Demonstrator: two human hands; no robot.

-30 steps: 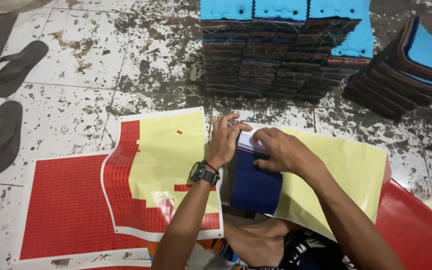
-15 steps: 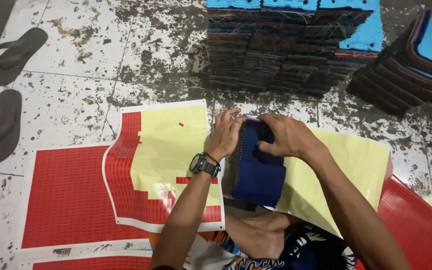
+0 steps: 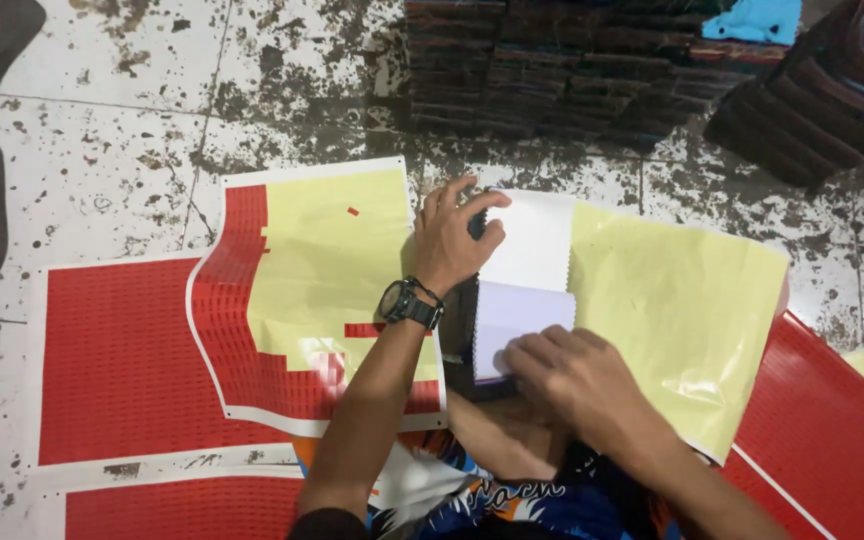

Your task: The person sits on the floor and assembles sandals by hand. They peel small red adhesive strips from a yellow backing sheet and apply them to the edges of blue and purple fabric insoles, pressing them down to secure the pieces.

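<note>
Head view: left hand [image 3: 455, 240] curled over the top edge of a dark booklet [image 3: 462, 345], thumb and fingers pinching it, black wristwatch [image 3: 409, 303] on the wrist. Right hand [image 3: 562, 372] lower down, fingertips pressed flat on an open white page [image 3: 517, 315]; grip on anything beneath, possibly none, hard to tell. Booklet propped on the lap, between a red sticker sheet [image 3: 252, 340] and yellow backing paper [image 3: 672, 310]. Dark stacks [image 3: 552, 70] beyond on the tiled floor [image 3: 112, 130].

The left hand [image 3: 455, 240], a dark watch on its wrist, reaches forward with fingers curled in a loose grip, while the right hand [image 3: 562, 375] lies nearer the body, palm down, fingers pressed flat.
</note>
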